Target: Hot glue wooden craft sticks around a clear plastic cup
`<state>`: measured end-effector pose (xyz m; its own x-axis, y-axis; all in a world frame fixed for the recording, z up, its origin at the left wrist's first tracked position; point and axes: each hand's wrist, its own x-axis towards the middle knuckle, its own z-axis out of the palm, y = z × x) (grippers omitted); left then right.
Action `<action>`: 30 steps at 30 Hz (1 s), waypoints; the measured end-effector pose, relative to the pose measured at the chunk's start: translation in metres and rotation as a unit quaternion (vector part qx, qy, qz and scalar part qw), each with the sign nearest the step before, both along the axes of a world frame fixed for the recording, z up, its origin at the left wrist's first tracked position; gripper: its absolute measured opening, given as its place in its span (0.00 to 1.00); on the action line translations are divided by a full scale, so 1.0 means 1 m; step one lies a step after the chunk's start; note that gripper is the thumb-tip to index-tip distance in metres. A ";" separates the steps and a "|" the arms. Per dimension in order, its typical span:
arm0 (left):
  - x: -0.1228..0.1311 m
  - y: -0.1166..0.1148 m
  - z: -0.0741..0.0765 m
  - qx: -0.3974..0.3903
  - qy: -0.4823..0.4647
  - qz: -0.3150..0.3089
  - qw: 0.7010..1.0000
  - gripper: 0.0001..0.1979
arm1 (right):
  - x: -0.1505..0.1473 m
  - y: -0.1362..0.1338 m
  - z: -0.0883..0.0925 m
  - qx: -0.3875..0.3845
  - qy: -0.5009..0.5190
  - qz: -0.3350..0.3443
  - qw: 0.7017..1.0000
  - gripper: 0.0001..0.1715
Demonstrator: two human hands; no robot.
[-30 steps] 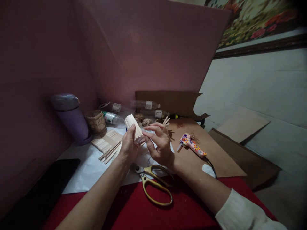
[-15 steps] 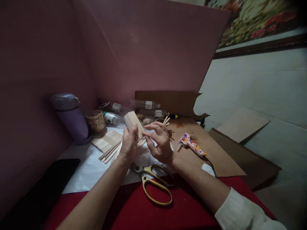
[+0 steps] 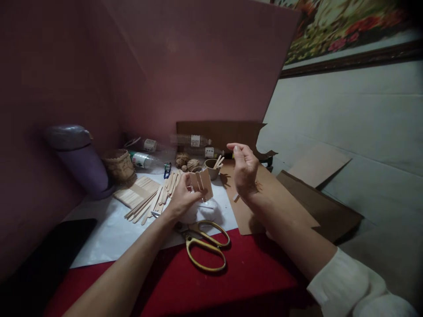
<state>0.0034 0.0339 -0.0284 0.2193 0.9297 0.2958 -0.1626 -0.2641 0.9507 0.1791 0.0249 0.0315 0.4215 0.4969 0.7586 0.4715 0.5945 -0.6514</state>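
My left hand [image 3: 183, 198] grips a row of pale wooden craft sticks [image 3: 201, 182] set side by side. Clear plastic shows beneath them; its full shape is hidden. Over the cardboard, my right hand [image 3: 245, 169] is raised with its index finger stretched out and the other fingers curled, and I see nothing in it. The flowered glue gun is covered by this hand and forearm. Below my left hand lie large scissors [image 3: 206, 259] with gold handles. Loose craft sticks [image 3: 161, 196] and a banded bundle of sticks [image 3: 137, 193] rest on white paper left of it.
Behind stand a small pot [image 3: 211, 171] holding sticks, twine balls [image 3: 182, 160] and several clear bottles [image 3: 142, 159]. A purple flask [image 3: 82, 167] and a woven-looking basket [image 3: 119, 165] are at the left. Brown cardboard [image 3: 284, 202] covers the right of the red-clothed table [image 3: 251, 273].
My right hand has left the sticks and moved up and right, over the glue gun. My left hand has tilted the sticks and shifted right. The view has turned slightly right.
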 end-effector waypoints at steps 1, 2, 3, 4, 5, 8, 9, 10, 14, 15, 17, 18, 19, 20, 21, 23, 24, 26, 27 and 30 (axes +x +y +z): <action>0.002 0.000 -0.001 0.006 0.012 -0.001 1.000 0.28 | 0.006 0.002 -0.007 -0.013 0.008 -0.005 1.000 0.17; 0.004 0.001 -0.001 0.012 0.021 -0.004 1.000 0.28 | 0.013 0.003 -0.014 -0.025 0.014 -0.007 1.000 0.17; 0.007 0.001 -0.002 0.019 0.029 -0.007 0.999 0.27 | 0.018 0.006 -0.022 -0.035 0.019 -0.011 0.999 0.17; 0.009 0.002 -0.002 0.027 0.039 -0.010 0.999 0.26 | 0.023 0.008 -0.031 -0.044 0.026 -0.015 0.999 0.18; 0.012 0.003 -0.004 0.034 0.052 -0.012 0.998 0.26 | 0.027 0.010 -0.039 -0.053 0.034 -0.017 0.998 0.18; 0.017 0.008 -0.010 0.053 0.099 -0.008 0.994 0.25 | 0.033 0.015 -0.057 -0.075 0.049 -0.028 0.996 0.19; 0.019 0.010 -0.013 0.059 0.114 -0.003 0.992 0.25 | 0.033 0.015 -0.061 -0.081 0.048 -0.028 0.995 0.19; 0.019 0.012 -0.016 0.064 0.129 -0.001 0.990 0.25 | 0.033 0.015 -0.064 -0.087 0.045 -0.026 0.995 0.19; 0.018 0.019 -0.025 0.075 0.168 -0.008 0.983 0.31 | 0.027 0.013 -0.069 -0.116 0.025 0.022 0.993 0.19; 0.017 0.019 -0.025 0.071 0.172 -0.008 0.982 0.35 | 0.026 0.013 -0.070 -0.124 0.021 0.036 0.991 0.19; 0.014 0.019 -0.023 0.051 0.173 -0.004 0.984 0.41 | 0.023 0.012 -0.071 -0.136 0.013 0.062 0.989 0.19; 0.013 0.018 -0.022 0.036 0.168 -0.001 0.985 0.43 | 0.022 0.011 -0.072 -0.139 0.012 0.072 0.988 0.19; 0.012 0.017 -0.020 0.021 0.158 0.001 0.987 0.43 | 0.021 0.011 -0.072 -0.140 0.010 0.079 0.987 0.18; 0.010 0.016 -0.019 0.009 0.147 0.003 0.989 0.43 | 0.020 0.010 -0.073 -0.139 0.007 0.085 0.987 0.18; 0.009 0.015 -0.018 0.000 0.136 0.005 0.991 0.43 | 0.019 0.009 -0.073 -0.138 0.003 0.089 0.986 0.18; 0.008 0.014 -0.016 -0.010 0.118 0.011 0.993 0.41 | 0.019 0.007 -0.073 -0.136 -0.009 0.097 0.986 0.17; 0.007 0.013 -0.016 -0.012 0.111 0.012 0.994 0.41 | 0.018 0.006 -0.073 -0.136 -0.017 0.101 0.985 0.17; 0.007 0.013 -0.016 -0.018 0.099 0.012 0.995 0.39 | 0.018 0.004 -0.073 -0.136 -0.032 0.109 0.984 0.15; 0.007 0.013 -0.016 -0.021 0.094 0.010 0.995 0.39 | 0.018 0.004 -0.073 -0.135 -0.041 0.109 0.984 0.15; 0.006 0.013 -0.016 -0.025 0.091 0.008 0.995 0.38 | 0.017 0.003 -0.074 -0.129 -0.064 0.106 0.984 0.14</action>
<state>0.0098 0.0471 -0.0445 0.2499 0.9463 0.2051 0.0175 -0.2162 0.9762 0.1964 0.0283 -0.0427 0.1970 0.7465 0.6355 0.4429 0.5105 -0.7370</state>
